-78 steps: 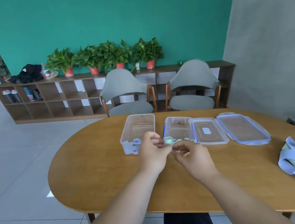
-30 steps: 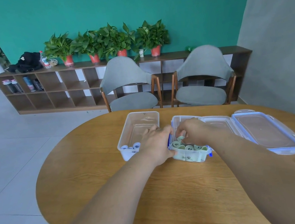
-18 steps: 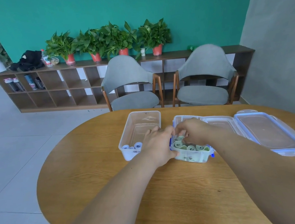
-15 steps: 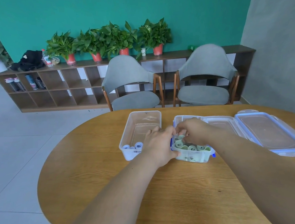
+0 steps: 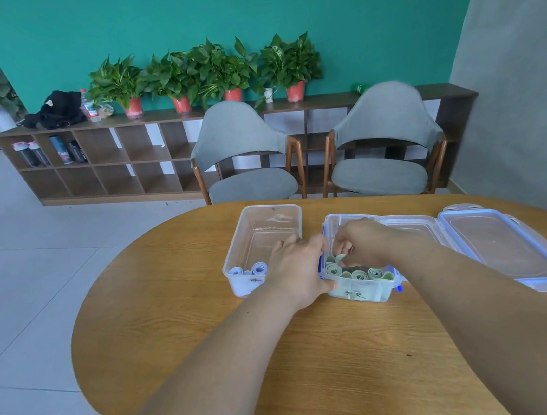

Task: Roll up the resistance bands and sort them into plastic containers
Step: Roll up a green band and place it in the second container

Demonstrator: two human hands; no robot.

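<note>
Risk of uncoiling: the springy band roll [image 5: 340, 258] pinched in the curled fingers of the right hand [image 5: 364, 244] may unwind once released. Left hand [image 5: 299, 268] grips the container [image 5: 359, 294] on the worktop [image 5: 327, 351]. Pale green rolls [image 5: 359, 275] stand on end inside, packed along its near wall.

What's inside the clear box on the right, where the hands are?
Rolled green bands stand on end along the right container's near wall. The right hand covers the middle, the left hand its left edge.
</note>
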